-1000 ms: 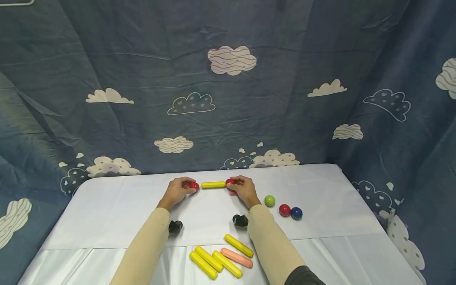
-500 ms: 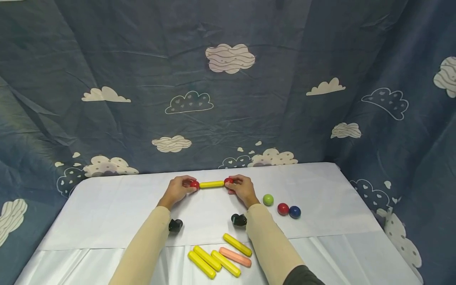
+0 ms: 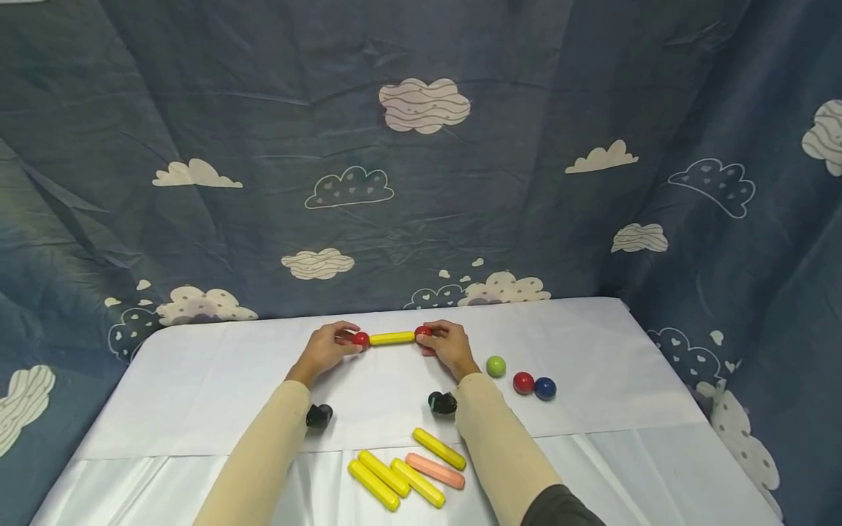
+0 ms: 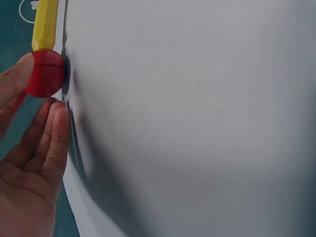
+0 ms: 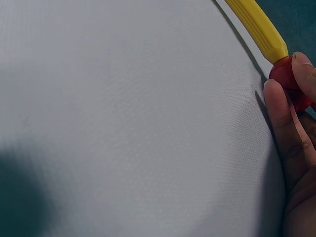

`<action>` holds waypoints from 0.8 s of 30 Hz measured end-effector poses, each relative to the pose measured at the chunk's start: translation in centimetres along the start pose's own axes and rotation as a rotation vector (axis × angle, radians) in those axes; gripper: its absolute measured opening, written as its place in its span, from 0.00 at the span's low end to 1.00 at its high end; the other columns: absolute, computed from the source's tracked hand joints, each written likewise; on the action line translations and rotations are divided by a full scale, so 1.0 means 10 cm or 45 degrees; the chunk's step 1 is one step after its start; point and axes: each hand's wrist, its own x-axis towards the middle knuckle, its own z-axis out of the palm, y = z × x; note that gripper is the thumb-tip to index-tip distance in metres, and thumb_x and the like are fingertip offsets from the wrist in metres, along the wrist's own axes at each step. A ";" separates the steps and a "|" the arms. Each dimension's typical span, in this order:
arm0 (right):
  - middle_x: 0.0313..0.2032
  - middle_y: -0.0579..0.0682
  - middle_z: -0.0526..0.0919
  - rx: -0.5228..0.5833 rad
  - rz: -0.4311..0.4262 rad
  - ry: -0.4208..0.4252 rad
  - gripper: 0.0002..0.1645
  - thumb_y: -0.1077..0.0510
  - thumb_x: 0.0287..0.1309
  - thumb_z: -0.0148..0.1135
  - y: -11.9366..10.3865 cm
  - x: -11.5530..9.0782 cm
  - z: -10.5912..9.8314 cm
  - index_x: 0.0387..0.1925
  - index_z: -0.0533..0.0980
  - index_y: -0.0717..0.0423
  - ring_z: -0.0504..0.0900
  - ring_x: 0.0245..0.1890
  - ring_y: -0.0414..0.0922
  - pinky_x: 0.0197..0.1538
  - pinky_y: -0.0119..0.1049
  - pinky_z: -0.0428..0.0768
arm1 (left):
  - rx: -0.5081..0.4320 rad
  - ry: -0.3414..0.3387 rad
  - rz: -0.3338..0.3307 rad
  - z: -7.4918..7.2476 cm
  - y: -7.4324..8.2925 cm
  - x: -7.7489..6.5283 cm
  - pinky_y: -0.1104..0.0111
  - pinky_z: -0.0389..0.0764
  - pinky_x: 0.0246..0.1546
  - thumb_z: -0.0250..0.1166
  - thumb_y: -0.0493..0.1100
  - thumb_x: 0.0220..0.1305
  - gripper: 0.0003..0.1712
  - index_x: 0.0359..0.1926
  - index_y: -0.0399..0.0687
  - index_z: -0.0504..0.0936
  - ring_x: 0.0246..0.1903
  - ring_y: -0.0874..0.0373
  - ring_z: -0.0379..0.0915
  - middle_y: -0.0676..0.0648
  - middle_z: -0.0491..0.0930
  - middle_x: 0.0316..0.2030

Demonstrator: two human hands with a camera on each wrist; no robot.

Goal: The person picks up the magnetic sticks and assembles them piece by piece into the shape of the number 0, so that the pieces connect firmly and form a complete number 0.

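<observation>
Near the table's back edge a yellow stick (image 3: 392,338) lies between two red balls, touching one at each end. My left hand (image 3: 324,349) pinches the left red ball (image 4: 48,74) between thumb and finger, its other fingers extended below in the left wrist view. At the other end my right hand (image 3: 450,346) grips the right red ball (image 5: 283,74), partly covering it with thumb and fingers. The yellow stick's ribbed end (image 4: 45,27) meets the left ball in the left wrist view.
To the right lie a green ball (image 3: 496,366), a red ball (image 3: 523,383) and a blue ball (image 3: 545,389). Several yellow sticks (image 3: 373,485) and an orange stick (image 3: 435,471) lie near the front, on the white cloth (image 3: 197,394). A dark cloud-print curtain (image 3: 493,183) hangs behind.
A gap between the left red ball and the yellow stick has closed; the stick and right ball shifted slightly left to meet it. Both hands keep their hold.
</observation>
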 end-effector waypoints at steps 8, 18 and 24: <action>0.49 0.64 0.81 0.042 -0.014 -0.015 0.22 0.68 0.52 0.69 0.01 0.01 0.01 0.51 0.78 0.65 0.83 0.38 0.47 0.36 0.32 0.83 | 0.034 -0.050 0.060 -0.17 -0.03 -0.28 0.56 0.77 0.48 0.71 0.41 0.57 0.21 0.52 0.45 0.80 0.46 0.50 0.77 0.43 0.80 0.49; 0.51 0.63 0.80 0.015 0.014 -0.030 0.22 0.67 0.53 0.68 -0.01 0.03 0.00 0.52 0.77 0.64 0.83 0.42 0.48 0.37 0.32 0.83 | 0.061 -0.354 0.323 -0.22 -0.02 -0.82 0.69 0.77 0.37 0.72 0.40 0.55 0.16 0.45 0.42 0.84 0.34 0.59 0.74 0.50 0.81 0.36; 0.52 0.63 0.80 0.022 0.028 -0.031 0.23 0.67 0.53 0.69 -0.01 0.03 0.02 0.52 0.77 0.63 0.83 0.41 0.48 0.37 0.32 0.83 | -0.046 -0.545 0.346 -0.09 0.01 -1.09 0.72 0.76 0.37 0.72 0.38 0.55 0.14 0.44 0.44 0.85 0.34 0.59 0.74 0.48 0.83 0.39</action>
